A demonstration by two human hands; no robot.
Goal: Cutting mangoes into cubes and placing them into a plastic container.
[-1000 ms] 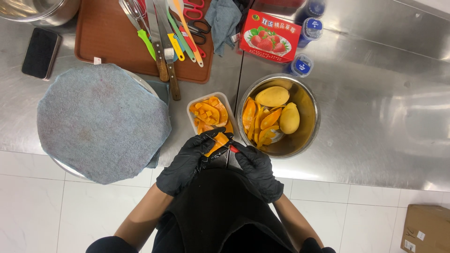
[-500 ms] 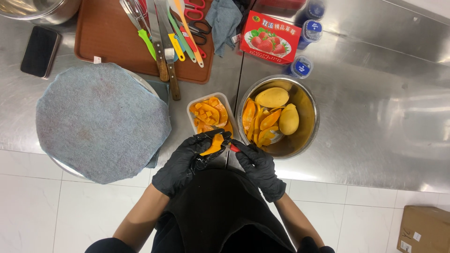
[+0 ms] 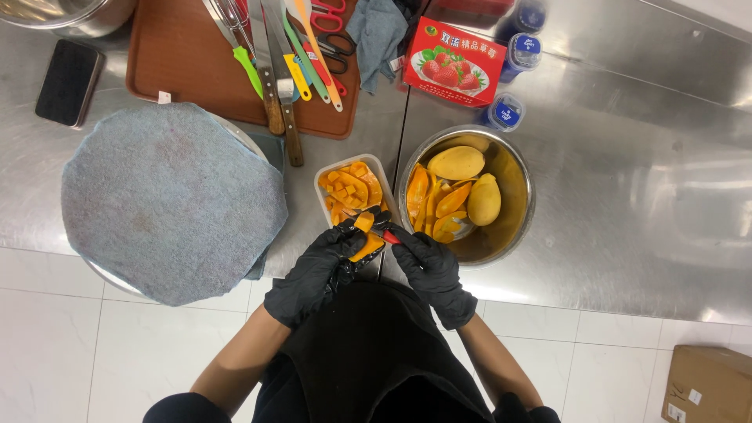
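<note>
Both my hands wear black gloves. My left hand [image 3: 317, 270] cups an orange mango piece [image 3: 365, 235] over the near end of a clear plastic tub [image 3: 323, 178] of cut mango chunks. My right hand [image 3: 429, 266] grips a small knife with a red handle [image 3: 389, 235], its blade hidden against the fruit. Just right of them a steel bowl [image 3: 521, 215] holds two peeled mangoes and several orange peel strips.
A grey cloth [image 3: 168, 200] covers a round bowl at left. Behind lie a brown tray [image 3: 180, 74] with knives, peelers and scissors, a phone [image 3: 69, 82], a red strawberry box [image 3: 455, 61] and blue-capped containers [image 3: 506, 111]. A cardboard box [image 3: 709, 384] sits on the tiled floor.
Both hands have shifted slightly toward the tub, and the mango piece now sits lower in my left palm; the knife stays against it.
</note>
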